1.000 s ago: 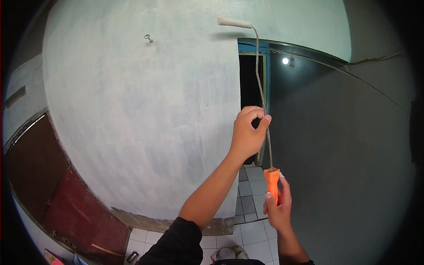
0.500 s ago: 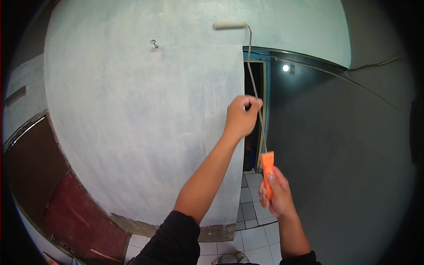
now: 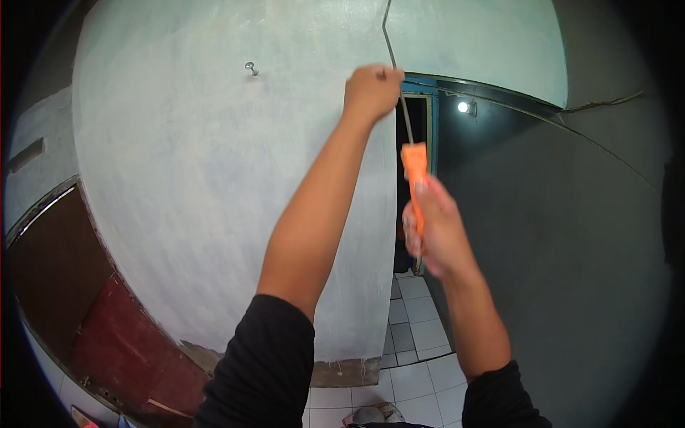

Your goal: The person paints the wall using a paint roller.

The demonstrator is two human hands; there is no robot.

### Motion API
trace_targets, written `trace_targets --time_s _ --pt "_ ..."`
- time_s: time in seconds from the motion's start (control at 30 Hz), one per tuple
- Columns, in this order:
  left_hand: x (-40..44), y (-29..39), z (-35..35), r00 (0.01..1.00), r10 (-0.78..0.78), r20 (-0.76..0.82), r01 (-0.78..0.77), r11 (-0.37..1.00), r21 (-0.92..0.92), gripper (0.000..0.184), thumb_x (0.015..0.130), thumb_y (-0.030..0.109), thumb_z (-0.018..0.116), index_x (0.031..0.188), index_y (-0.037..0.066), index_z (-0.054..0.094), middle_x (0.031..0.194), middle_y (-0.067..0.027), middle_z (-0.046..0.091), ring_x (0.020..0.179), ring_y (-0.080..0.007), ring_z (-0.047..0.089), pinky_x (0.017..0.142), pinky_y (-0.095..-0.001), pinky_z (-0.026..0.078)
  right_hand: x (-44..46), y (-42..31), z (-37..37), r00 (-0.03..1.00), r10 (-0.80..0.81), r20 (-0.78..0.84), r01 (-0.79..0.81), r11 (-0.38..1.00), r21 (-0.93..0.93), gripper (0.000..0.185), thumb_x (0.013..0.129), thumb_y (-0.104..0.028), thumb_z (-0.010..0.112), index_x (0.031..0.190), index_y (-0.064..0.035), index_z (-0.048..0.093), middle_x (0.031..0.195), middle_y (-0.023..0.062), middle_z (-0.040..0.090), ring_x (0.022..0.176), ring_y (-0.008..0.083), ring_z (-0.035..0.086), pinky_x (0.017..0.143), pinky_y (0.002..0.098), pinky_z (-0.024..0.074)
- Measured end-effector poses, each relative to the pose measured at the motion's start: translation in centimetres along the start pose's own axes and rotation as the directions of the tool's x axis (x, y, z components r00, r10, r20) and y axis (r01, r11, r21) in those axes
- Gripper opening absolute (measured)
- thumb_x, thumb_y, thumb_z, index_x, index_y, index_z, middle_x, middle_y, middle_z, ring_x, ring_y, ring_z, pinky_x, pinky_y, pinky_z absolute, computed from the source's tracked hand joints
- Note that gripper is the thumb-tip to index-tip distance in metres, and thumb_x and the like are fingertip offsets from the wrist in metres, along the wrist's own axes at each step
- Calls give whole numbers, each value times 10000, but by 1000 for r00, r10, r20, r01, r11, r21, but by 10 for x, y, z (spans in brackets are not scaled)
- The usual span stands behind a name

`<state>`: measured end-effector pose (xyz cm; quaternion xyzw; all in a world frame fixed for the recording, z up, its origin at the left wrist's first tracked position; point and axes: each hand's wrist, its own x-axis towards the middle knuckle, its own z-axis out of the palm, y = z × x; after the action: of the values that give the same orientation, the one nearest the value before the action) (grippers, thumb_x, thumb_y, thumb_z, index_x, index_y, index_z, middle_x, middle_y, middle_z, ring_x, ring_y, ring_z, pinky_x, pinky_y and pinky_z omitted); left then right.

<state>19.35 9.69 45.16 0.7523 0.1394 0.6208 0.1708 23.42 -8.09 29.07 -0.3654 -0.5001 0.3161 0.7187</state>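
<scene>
The left hand (image 3: 372, 94) was up high, in front of the pale wall (image 3: 214, 178). Its fingers were curled, with the tips pinched on the thin metal rod (image 3: 407, 118). The right hand (image 3: 441, 232) was lower down. Its fingers were wrapped around the orange handle (image 3: 414, 162), and its thumb lay on the handle. There were white marks on those fingers.

The handle was at the bottom of the rod, in front of the dark doorway (image 3: 412, 128). The rod leaned a bit to the left and went up over the pale wall, past the top of the view. The rod had a bend above the left hand.

A small metal hook (image 3: 251, 68) stuck out of the pale wall, to the left of the left hand. A bright lamp (image 3: 465, 108) shone on the gray wall (image 3: 556, 235) to the right of the doorway. Both arms had black sleeves (image 3: 260, 364). White and gray tiles (image 3: 421, 309) were on the floor below. A red board (image 3: 132, 342) was low on the left side.
</scene>
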Motion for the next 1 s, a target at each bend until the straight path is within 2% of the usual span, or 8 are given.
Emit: trace_targets --time_s 0.03,0.13,0.2,0.37,0.57,0.67,0.77,1.0 --pt "-22 -16 2 999 31 -7 -31 999 41 341 940 394 643 903 89 792 860 -135 759 839 -303 724 776 -387 552 -13 22 -6 1000 11 3 -11 1000 2 335 1109 -358 438 1292 -88 516 654 -33 475 412 58 387 378 237 357" --pt "-115 -75 10 994 39 101 -47 996 80 275 994 279 647 976 36 773 969 -107 765 900 -199 691 859 -338 528 -71 107 -24 990 124 -69 -130 986 -100 374 1105 -298 445 1433 -121 473 692 -54 483 473 38 413 403 217 363" --pt "-193 -99 9 993 -23 114 31 997 -68 201 973 218 704 935 23 733 912 -85 725 898 -188 674 871 -323 515 -119 156 -24 981 175 -78 -180 981 -72 275 1110 -305 412 1275 -99 487 696 -5 519 433 65 447 379 238 389" --pt "-275 -94 -3 991 -120 51 121 992 -19 183 963 180 720 952 -1 697 989 -96 701 937 -192 665 860 -322 519 -168 195 -26 959 280 -40 -282 955 -87 330 1109 -317 427 1338 -81 460 702 1 519 435 70 454 385 237 399" --pt "-153 -81 -15 986 131 -104 -131 991 15 190 971 211 696 943 27 734 924 -107 731 910 -206 686 825 -334 527 -90 109 0 979 205 7 -205 979 -21 350 1106 -334 462 1357 -90 485 667 -28 471 417 64 408 381 245 371" --pt "-60 -40 -41 1000 9 -25 -4 985 173 324 981 357 633 961 71 785 995 -99 772 941 -215 698 874 -356 529 -29 52 27 994 105 41 -106 994 22 358 1106 -365 455 1316 -77 497 660 -24 458 416 73 391 379 250 351" --pt "18 -16 -61 998 -5 -55 13 990 141 337 906 407 669 943 95 792 921 -170 751 864 -328 718 798 -413 556 20 7 54 998 47 34 -46 999 -8 381 1105 -393 453 1293 -65 501 665 -22 452 430 75 385 387 256 345" --pt "-4 -18 -73 999 0 32 -9 960 280 348 922 414 659 948 94 793 932 -180 753 892 -349 719 811 -432 557 -3 19 59 997 66 45 -66 998 3 348 1102 -372 458 1286 -81 502 682 -27 457 457 69 397 417 252 366"
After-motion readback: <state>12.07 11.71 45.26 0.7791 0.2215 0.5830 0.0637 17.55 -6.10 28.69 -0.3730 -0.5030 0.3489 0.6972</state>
